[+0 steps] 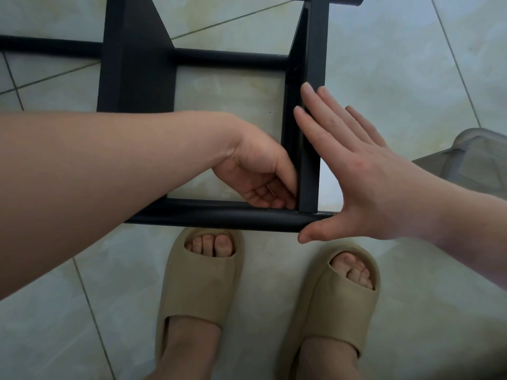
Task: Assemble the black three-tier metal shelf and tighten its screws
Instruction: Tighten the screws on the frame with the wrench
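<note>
The black metal shelf lies on its side on the tiled floor, with round tubes crossing flat panels. My left hand reaches inside the frame to the corner where the near tube meets the right-hand panel. Its curled fingers pinch a thin silvery piece against that corner; what the piece is cannot be made out. My right hand lies flat with straight fingers against the outer face of that panel. Its thumb hooks under the end of the near tube.
My feet in tan slippers stand just in front of the near tube. A grey translucent plastic container sits at the right edge. Pale floor tiles surround the shelf.
</note>
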Tool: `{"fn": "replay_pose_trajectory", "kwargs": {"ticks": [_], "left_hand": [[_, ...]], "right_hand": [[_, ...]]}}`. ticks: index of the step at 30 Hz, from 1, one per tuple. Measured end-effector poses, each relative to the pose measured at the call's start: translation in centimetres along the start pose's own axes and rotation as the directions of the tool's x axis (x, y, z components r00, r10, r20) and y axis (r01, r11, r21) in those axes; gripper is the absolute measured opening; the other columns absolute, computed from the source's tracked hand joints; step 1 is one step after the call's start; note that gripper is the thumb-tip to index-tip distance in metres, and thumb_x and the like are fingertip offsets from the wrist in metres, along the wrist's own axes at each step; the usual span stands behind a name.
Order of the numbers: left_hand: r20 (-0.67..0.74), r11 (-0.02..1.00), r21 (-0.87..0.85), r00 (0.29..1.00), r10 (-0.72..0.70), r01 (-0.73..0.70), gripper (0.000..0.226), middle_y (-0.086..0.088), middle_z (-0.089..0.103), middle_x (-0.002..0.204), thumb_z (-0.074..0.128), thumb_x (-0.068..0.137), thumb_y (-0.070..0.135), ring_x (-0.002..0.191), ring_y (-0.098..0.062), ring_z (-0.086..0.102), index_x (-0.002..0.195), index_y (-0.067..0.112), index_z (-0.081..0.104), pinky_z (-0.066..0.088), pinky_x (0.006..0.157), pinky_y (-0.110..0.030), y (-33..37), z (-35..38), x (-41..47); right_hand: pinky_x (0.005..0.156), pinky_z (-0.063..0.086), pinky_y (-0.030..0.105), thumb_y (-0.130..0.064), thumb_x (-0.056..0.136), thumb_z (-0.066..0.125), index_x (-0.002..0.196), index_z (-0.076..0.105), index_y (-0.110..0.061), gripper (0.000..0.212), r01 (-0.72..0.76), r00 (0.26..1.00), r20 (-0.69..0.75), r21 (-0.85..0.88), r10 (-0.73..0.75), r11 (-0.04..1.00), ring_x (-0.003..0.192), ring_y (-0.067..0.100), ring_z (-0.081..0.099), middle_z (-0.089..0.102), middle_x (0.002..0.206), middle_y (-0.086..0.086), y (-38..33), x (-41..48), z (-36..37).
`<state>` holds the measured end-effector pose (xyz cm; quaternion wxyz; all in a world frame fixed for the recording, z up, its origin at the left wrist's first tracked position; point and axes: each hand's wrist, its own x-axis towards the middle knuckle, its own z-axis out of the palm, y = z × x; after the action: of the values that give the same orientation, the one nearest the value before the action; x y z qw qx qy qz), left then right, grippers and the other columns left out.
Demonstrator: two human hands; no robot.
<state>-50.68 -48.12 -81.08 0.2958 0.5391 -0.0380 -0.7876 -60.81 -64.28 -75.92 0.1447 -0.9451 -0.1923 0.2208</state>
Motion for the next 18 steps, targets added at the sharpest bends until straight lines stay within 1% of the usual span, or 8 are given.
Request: {"fn": "replay_pose_trajectory", "kwargs": {"ticks": [3, 7, 9, 11, 13, 14, 17, 18], "left_hand": [[-0.026, 0.997, 0.072, 1.0, -0.008, 0.01, 0.013, 0.003, 0.066, 0.072, 0.06, 0.092, 0.01, 0.066, -0.009, 0.055, 0.084, 0.015, 0.068, 0.044, 0.065, -0.021, 0.02, -0.03, 0.2], [-0.022, 0.997, 0.071, 1.0, -0.004, 0.006, 0.018, 0.001, 0.067, 0.073, 0.059, 0.093, 0.005, 0.065, -0.008, 0.056, 0.082, 0.014, 0.07, 0.044, 0.064, -0.019, 0.2, -0.13, 0.13], [-0.005, 0.998, 0.06, 1.0, 0.004, -0.004, 0.016, 0.0, 0.068, 0.074, 0.06, 0.089, 0.003, 0.067, -0.009, 0.056, 0.082, 0.012, 0.07, 0.044, 0.067, -0.019, 0.27, -0.22, 0.03], [0.009, 0.999, 0.042, 1.0, 0.005, -0.005, 0.01, -0.001, 0.068, 0.074, 0.064, 0.08, 0.003, 0.069, -0.01, 0.057, 0.084, 0.01, 0.069, 0.043, 0.07, -0.021, 0.26, -0.18, -0.17], [0.024, 1.0, 0.018, 1.0, 0.002, -0.003, 0.017, -0.001, 0.068, 0.073, 0.067, 0.069, 0.01, 0.071, -0.011, 0.058, 0.086, 0.01, 0.069, 0.043, 0.07, -0.022, 0.16, -0.19, -0.22], [0.032, 1.0, 0.013, 0.999, 0.003, -0.004, 0.018, 0.0, 0.068, 0.075, 0.067, 0.068, 0.013, 0.071, -0.011, 0.058, 0.085, 0.011, 0.069, 0.044, 0.07, -0.022, 0.08, -0.21, -0.18], [0.0, 0.997, 0.071, 1.0, 0.024, -0.023, 0.005, 0.002, 0.068, 0.077, 0.067, 0.082, 0.011, 0.071, -0.01, 0.058, 0.082, 0.015, 0.07, 0.043, 0.069, -0.023, -0.07, -0.1, 0.06], [-0.017, 0.995, 0.099, 0.999, 0.029, -0.027, 0.011, 0.003, 0.068, 0.075, 0.065, 0.088, 0.01, 0.07, -0.01, 0.057, 0.08, 0.017, 0.07, 0.043, 0.068, -0.023, -0.11, -0.15, 0.18]], "right_hand": [[0.127, -0.001, 0.044, -0.089, 0.06, 0.058, 0.162, -0.002, -0.01, 0.142, -0.001, 1.0, 0.001, 0.002, 0.001, 1.0, 0.155, 0.016, -0.019, -0.016, 0.169, 0.005, 0.03, 0.0, -0.07], [0.127, -0.001, 0.044, -0.088, 0.06, 0.06, 0.162, -0.001, -0.01, 0.143, -0.002, 1.0, 0.003, 0.001, 0.002, 1.0, 0.155, 0.017, -0.018, -0.016, 0.169, 0.005, -0.01, 0.0, -0.03], [0.127, 0.0, 0.045, -0.088, 0.06, 0.06, 0.162, -0.001, -0.01, 0.143, -0.003, 1.0, 0.002, 0.002, 0.003, 1.0, 0.155, 0.017, -0.018, -0.016, 0.169, 0.005, -0.01, 0.0, -0.02], [0.127, 0.0, 0.045, -0.088, 0.06, 0.06, 0.162, -0.001, -0.01, 0.143, -0.003, 1.0, 0.002, 0.004, 0.003, 1.0, 0.155, 0.016, -0.019, -0.016, 0.169, 0.004, 0.0, 0.01, -0.05], [0.127, 0.0, 0.045, -0.089, 0.06, 0.059, 0.162, -0.002, -0.01, 0.142, -0.002, 1.0, 0.003, 0.005, 0.002, 1.0, 0.155, 0.016, -0.019, -0.017, 0.169, 0.004, 0.03, 0.0, -0.01], [0.127, 0.0, 0.046, -0.089, 0.06, 0.059, 0.162, -0.002, -0.01, 0.142, -0.001, 1.0, 0.003, 0.005, 0.001, 1.0, 0.155, 0.016, -0.019, -0.017, 0.169, 0.004, 0.04, -0.01, 0.01], [0.127, 0.001, 0.047, -0.09, 0.06, 0.058, 0.162, -0.002, -0.011, 0.143, -0.001, 1.0, 0.004, 0.006, 0.001, 1.0, 0.155, 0.016, -0.019, -0.017, 0.169, 0.004, 0.1, -0.01, 0.01], [0.127, 0.001, 0.047, -0.09, 0.06, 0.058, 0.162, -0.003, -0.011, 0.142, -0.001, 1.0, 0.004, 0.007, 0.001, 1.0, 0.154, 0.016, -0.02, -0.017, 0.169, 0.004, 0.12, -0.01, 0.0]]}}
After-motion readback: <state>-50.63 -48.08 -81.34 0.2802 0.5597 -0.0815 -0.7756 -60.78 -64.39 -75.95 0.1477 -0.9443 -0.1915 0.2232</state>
